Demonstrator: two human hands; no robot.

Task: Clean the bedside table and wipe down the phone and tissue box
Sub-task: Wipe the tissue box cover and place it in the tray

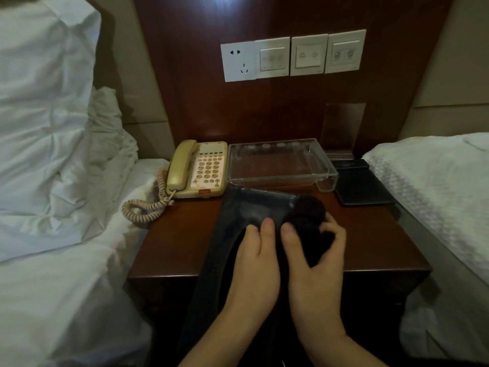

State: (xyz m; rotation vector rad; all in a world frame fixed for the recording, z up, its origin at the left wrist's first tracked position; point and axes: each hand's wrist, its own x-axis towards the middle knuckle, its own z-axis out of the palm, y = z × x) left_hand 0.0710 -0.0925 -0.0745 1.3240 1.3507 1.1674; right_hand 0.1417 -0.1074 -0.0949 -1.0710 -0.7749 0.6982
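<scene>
Left hand (255, 250) presses flat on a dark cloth (238, 223); right hand (315, 250) grips its bunched end (bedside table (180, 234), front edge).

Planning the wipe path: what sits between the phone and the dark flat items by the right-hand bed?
In the head view, a clear plastic tray sits between the phone and the dark flat items.
</scene>
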